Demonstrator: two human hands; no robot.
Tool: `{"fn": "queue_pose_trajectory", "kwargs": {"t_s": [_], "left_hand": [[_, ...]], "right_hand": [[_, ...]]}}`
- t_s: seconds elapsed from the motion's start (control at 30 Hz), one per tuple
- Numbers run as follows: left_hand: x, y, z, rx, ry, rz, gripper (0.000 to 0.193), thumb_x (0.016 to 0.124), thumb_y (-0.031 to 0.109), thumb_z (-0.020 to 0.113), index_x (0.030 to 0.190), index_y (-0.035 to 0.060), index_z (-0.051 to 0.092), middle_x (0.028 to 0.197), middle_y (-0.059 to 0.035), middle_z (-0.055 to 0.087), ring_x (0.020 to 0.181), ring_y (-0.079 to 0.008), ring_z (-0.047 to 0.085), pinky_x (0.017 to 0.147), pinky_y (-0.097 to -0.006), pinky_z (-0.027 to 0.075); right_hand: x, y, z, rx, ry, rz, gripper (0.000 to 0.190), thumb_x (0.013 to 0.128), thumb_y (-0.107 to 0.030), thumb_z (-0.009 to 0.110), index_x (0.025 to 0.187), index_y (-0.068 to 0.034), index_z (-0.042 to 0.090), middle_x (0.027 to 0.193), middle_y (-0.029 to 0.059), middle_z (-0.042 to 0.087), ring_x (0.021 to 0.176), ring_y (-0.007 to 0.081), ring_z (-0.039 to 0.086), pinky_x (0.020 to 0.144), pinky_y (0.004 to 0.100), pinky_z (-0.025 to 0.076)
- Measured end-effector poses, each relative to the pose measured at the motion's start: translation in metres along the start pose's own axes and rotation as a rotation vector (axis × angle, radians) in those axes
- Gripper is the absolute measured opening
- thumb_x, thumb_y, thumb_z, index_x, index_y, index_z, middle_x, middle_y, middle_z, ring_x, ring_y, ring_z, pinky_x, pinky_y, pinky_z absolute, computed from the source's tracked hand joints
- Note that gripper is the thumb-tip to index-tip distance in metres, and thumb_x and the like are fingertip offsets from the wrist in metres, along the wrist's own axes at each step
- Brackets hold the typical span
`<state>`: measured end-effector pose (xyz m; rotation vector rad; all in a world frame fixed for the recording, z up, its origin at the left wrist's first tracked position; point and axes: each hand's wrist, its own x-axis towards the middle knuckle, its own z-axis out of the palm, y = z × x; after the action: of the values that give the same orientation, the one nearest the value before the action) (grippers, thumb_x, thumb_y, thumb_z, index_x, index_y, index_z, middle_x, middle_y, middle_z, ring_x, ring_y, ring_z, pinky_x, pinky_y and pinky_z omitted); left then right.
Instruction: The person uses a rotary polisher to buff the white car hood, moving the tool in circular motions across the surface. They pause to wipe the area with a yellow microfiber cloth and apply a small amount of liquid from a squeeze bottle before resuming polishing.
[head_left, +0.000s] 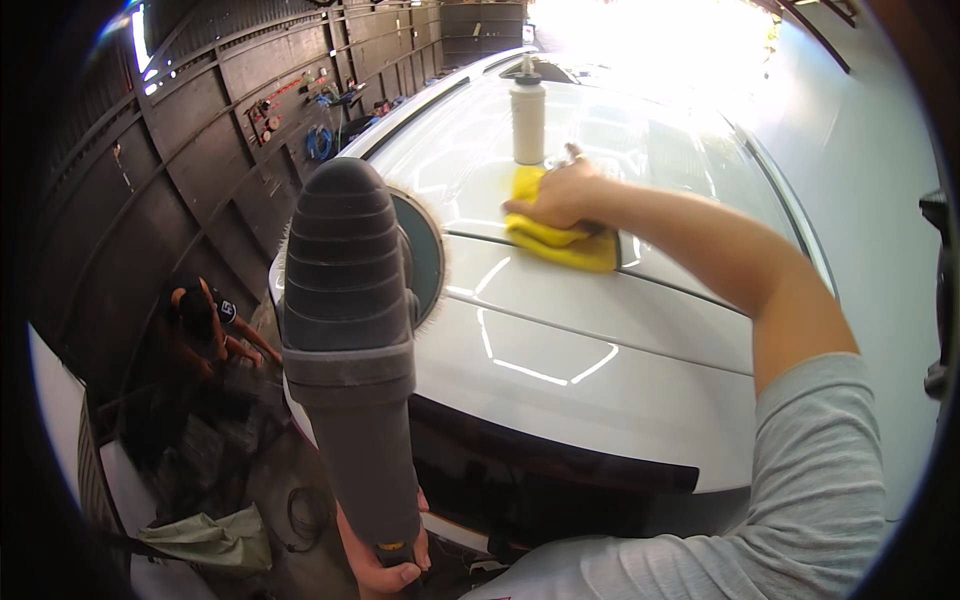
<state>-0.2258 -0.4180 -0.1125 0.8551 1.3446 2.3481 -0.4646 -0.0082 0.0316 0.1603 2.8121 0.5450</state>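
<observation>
My left hand (386, 566) grips the rear end of a dark grey power polisher (345, 300), held upright beside the car. Its round pad (427, 262) has a pale woolly rim and faces right, partly hidden by the tool's head. On the white car roof (540, 322), my right hand (562, 191) presses a folded yellow cloth (574, 247) across a dark roof seam. The cloth and fingers look slightly blurred. Just beyond that hand, a pale bottle (529, 120) with a dark collar and a nozzle stands on the roof.
Another person (202, 319) crouches low at the left. Tools and a blue coiled hose (319, 141) hang on the dark metal wall (247, 90). A greenish cloth or bag (214, 536) lies at lower left, near a coiled cable (307, 517). Roof rails edge the car roof.
</observation>
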Motion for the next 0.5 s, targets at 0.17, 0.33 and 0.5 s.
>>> {"fn": "queue_pose_trajectory", "kwargs": {"t_s": [0.17,0.33,0.5], "left_hand": [[0.022,0.004,-0.055,0.289,-0.636,0.083,0.04,0.071,0.019,0.077,0.106,0.0081,0.06,0.073,0.0037,0.072,0.072,-0.007,0.07,0.09,-0.0236,0.039],[-0.01,0.005,-0.045,0.193,-0.225,-0.03,0.047,0.07,0.017,0.077,0.109,0.0049,0.054,0.073,0.0024,0.071,0.071,-0.0081,0.07,0.089,-0.0258,0.042],[-0.021,-0.003,-0.021,0.011,0.128,0.031,0.078,0.067,0.011,0.078,0.128,-0.0095,0.033,0.074,-0.0044,0.07,0.062,-0.0136,0.07,0.083,-0.0282,0.049]], "right_hand": [[0.054,0.049,-0.008,0.097,-0.19,0.194,0.077,0.099,-0.065,0.027,0.146,-0.012,0.058,0.154,0.0166,0.05,0.152,0.0294,0.034,0.123,0.0602,-0.005],[0.085,0.1,-0.006,0.203,-0.262,0.276,0.073,0.097,-0.065,0.036,0.14,-0.012,0.064,0.14,0.0142,0.063,0.127,0.032,0.061,0.123,0.0577,-0.002],[0.063,0.08,-0.019,0.243,-0.262,0.324,0.066,0.094,-0.064,0.041,0.12,-0.013,0.075,0.114,0.0106,0.075,0.098,0.0236,0.073,0.114,0.0628,0.019]]}}
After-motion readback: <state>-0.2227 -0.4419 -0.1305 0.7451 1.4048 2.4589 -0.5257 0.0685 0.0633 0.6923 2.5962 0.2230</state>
